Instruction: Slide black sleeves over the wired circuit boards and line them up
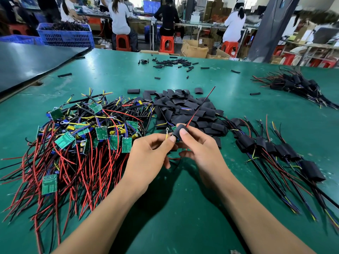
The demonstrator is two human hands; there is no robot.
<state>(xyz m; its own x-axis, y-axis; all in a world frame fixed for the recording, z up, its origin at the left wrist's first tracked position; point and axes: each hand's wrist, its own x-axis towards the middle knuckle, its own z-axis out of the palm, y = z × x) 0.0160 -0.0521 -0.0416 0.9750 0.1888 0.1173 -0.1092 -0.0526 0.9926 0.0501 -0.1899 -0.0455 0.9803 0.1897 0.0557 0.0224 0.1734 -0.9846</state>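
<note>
Black tubular sleeve (177, 132) is held up off the green table mat (183, 208), between both hands. Right hand (200, 149) grips it, thumb on top and fingers curled under. Left hand (146, 153) pinches the thin yellow wire with a ring terminal (167, 134) at the sleeve's left mouth, thumb against index finger. Small green circuit board (173, 128) sits mostly inside the sleeve, with only a corner showing at the left end. Red and black wire pair (200, 107) exits the far end, pointing up and away from the grip.

Left of the grip: tangled heap of bare green boards with red, black and yellow wires (82, 136). Just beyond the grip: pile of loose flat black sleeves (183, 107). Right of the grip: row of sleeved boards (266, 145) side by side and touching, wires trailing toward the near right. Well beyond that, far right: second heap of sleeved boards with wires (297, 85). Far side of the mat, straight beyond the grip: scattered short black tube pieces (170, 62). Beyond the table: people seated (119, 15) on red plastic stools (166, 44), backs turned. Blue plastic crate (64, 37) at far left.
</note>
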